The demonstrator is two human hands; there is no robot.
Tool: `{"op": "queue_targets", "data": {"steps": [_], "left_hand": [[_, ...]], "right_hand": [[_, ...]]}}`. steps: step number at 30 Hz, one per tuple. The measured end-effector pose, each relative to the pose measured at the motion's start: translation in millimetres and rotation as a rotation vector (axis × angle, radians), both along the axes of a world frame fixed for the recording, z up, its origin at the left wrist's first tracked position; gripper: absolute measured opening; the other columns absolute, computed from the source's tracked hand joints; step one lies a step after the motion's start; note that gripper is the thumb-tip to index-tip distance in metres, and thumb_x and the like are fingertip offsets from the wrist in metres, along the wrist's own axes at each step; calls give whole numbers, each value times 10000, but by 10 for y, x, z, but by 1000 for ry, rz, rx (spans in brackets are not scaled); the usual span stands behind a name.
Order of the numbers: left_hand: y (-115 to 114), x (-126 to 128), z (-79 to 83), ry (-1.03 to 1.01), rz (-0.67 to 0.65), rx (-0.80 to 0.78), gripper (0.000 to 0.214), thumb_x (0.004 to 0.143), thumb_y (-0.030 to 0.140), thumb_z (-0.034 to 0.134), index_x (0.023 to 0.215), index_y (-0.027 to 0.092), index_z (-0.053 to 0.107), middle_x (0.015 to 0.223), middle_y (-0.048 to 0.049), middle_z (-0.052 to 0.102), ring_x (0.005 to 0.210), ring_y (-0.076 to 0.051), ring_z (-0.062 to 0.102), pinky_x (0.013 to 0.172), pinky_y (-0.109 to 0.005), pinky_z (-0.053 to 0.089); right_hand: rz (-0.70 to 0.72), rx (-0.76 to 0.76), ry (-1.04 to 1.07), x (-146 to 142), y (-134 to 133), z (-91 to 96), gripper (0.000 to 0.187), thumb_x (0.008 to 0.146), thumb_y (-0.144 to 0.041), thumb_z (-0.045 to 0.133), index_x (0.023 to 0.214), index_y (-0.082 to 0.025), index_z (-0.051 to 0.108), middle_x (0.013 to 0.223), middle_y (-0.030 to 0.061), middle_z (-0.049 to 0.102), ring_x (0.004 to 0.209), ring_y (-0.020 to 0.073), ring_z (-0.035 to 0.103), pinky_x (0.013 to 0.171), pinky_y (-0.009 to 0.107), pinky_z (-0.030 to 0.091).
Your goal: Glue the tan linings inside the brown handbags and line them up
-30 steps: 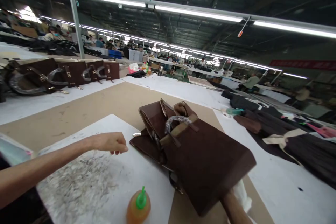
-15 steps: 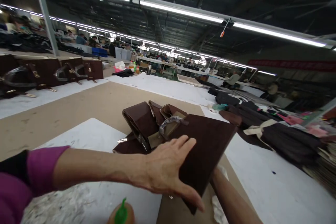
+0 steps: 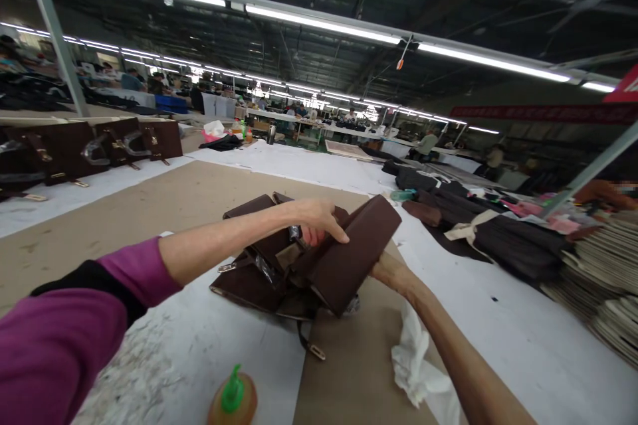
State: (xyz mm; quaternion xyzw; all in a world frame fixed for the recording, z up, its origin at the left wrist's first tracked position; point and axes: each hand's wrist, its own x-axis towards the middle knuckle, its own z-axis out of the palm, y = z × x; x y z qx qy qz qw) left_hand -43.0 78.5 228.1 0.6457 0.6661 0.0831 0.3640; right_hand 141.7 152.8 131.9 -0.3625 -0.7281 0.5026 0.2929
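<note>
A dark brown handbag (image 3: 361, 252) is tilted above the table, between my two hands. My left hand (image 3: 319, 218) grips its near-left edge, thumb on the outer face and fingers curled behind it. At the bag's lower right side, my right hand (image 3: 391, 271) supports it; its fingers are hidden behind the bag. Left of and beneath it, more brown bag pieces (image 3: 244, 289) lie in a heap, some with clear plastic wrap. A strap with a metal clasp (image 3: 316, 351) hangs down towards the brown paper.
An amber bottle with a green nozzle (image 3: 232, 398) stands near me. Crumpled white tissue (image 3: 416, 362) lies beside my right forearm. Finished-looking brown bags (image 3: 70, 153) stand in a row at left. Dark fabric (image 3: 518, 246) and stacked panels (image 3: 605, 265) occupy the right.
The bag has turned from a broad flat face to its narrower side and tilted. My left hand has gone from spread over it to gripping its edge. The view has shifted slightly right.
</note>
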Motion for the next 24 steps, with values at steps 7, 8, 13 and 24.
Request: {"op": "queue_targets", "data": {"steps": [7, 8, 13, 24], "left_hand": [[-234, -4, 54, -536, 142, 318, 400, 621, 371, 723, 941, 136, 671, 814, -65, 704, 726, -227, 658, 621, -305, 534], [-294, 6, 208, -585, 162, 357, 361, 631, 323, 708, 930, 124, 673, 784, -64, 699, 685, -216, 653, 614, -312, 528], [-327, -165, 781, -690, 281, 609, 274, 672, 237, 652, 916, 111, 648, 699, -27, 659, 577, -156, 615, 604, -301, 504], [-829, -1488, -889, -146, 839, 543, 294, 627, 240, 605, 896, 125, 572, 912, -86, 648, 869, -215, 605, 751, -290, 480]], "right_hand": [[9, -91, 162, -246, -461, 580, 424, 698, -178, 623, 1118, -174, 565, 911, 33, 681, 787, 201, 652, 704, 343, 549], [9, -57, 198, -255, -497, 739, 471, 679, -192, 616, 1146, -183, 550, 934, 29, 681, 803, 204, 652, 719, 342, 546], [19, 100, 272, -327, -493, 1342, 495, 710, -287, 593, 1189, -185, 524, 969, 33, 673, 836, 193, 651, 813, 362, 516], [-81, 62, -43, -88, -1008, -431, 259, 720, -308, 648, 942, -176, 634, 1224, 104, 576, 1204, 272, 450, 1063, 470, 248]]}}
